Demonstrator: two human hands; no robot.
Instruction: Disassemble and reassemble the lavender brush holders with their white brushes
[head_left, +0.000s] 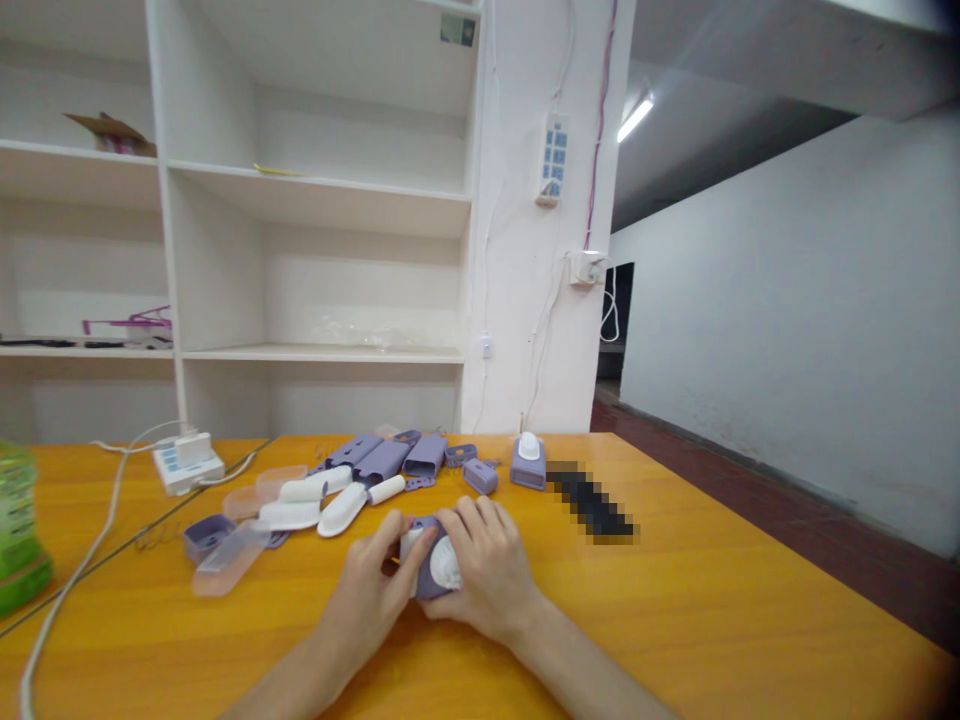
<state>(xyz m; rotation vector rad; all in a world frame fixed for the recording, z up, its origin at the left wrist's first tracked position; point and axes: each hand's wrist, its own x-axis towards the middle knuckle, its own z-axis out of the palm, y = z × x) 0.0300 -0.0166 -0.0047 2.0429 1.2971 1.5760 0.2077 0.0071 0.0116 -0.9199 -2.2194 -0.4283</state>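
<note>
A small purple plastic housing point(426, 580) with a white ribbed oval piece point(445, 565) on its face is held just above the table. My left hand point(379, 575) pinches its left end, where another white part shows near the thumb. My right hand point(486, 560) wraps round its right side, hiding much of it. Beyond my hands lie several purple plastic sleeves point(384, 460) and white elongated, rounded parts point(343, 510). A similar purple housing with a white top point(529, 468) stands upright farther back. A small purple block point(480, 477) sits between it and the sleeves.
Translucent caps point(231, 560) and a purple open cup point(208, 538) lie at the left. A white power strip point(187, 462) with a trailing cable and a green bottle point(21, 530) stand farther left. A pixelated dark object point(592, 503) lies right of the parts. White shelves point(322, 185) rise behind.
</note>
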